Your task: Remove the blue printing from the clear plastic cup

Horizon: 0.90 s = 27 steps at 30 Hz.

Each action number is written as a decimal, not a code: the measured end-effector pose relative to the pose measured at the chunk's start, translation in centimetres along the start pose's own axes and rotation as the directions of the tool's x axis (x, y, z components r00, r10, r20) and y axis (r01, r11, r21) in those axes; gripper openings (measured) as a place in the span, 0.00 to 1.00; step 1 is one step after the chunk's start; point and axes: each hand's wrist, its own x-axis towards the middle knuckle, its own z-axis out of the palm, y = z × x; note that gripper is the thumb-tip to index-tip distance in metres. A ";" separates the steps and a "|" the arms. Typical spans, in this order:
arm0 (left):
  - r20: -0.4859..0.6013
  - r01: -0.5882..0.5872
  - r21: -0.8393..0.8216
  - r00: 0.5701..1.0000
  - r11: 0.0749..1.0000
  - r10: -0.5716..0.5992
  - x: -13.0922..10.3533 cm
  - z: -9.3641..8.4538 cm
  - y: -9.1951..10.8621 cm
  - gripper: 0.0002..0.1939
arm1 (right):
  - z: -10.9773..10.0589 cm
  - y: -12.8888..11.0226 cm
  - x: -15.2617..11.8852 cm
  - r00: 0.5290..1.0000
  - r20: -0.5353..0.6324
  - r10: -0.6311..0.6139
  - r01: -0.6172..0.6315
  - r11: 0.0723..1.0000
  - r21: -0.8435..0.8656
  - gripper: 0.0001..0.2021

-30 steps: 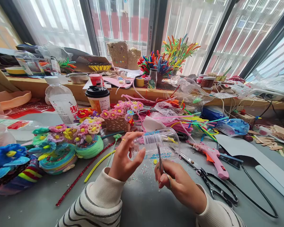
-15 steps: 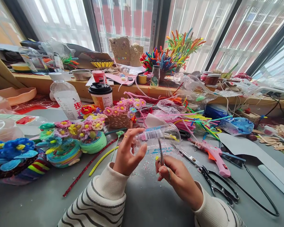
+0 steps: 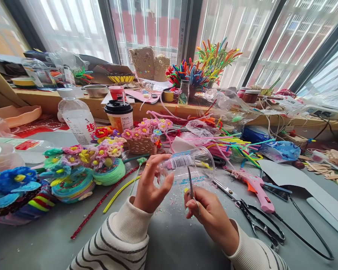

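Note:
A clear plastic cup (image 3: 200, 165) with a barcode label and blue lettering lies on its side, its wide rim toward the right. My left hand (image 3: 153, 185) grips its base end, thumb and fingers around the wall. In my right hand (image 3: 207, 212) is a slim pointed metal tool (image 3: 190, 182), held upright with its tip against the cup just below the label. My fingers cover its lower part, so its exact kind cannot be made out. Small glittery bits (image 3: 171, 200) are scattered on the grey table (image 3: 174, 243) under the cup.
Black-handled scissors (image 3: 259, 221) and a pink glue gun (image 3: 256, 189) with a cord lie at the right. Pipe-cleaner flower pots (image 3: 108, 170) stand left, near a red glitter stem (image 3: 104, 202). Behind are a lidded paper cup (image 3: 118, 116), a water bottle (image 3: 79, 120) and piled pipe cleaners (image 3: 214, 146).
Both hands hold nearly the same pose around the cup and tool. The right hand has shifted very slightly, and the view has moved a little.

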 end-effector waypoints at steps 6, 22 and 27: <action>0.022 -0.002 -0.012 1.000 1.000 0.002 -0.1 0.0 0.0 0.17 | 0.0 0.2 0.1 0.998 0.055 -0.023 0.017 0.994 0.111 0.25; -0.027 0.030 -0.035 0.999 0.999 -0.031 -0.4 0.6 0.1 0.18 | -0.3 -0.5 -0.1 0.978 0.200 -0.054 -0.002 0.963 0.271 0.24; -0.029 0.085 -0.047 0.996 0.995 -0.086 -0.5 0.6 0.5 0.17 | -0.6 -0.5 0.0 0.969 0.241 -0.045 -0.031 0.952 0.305 0.24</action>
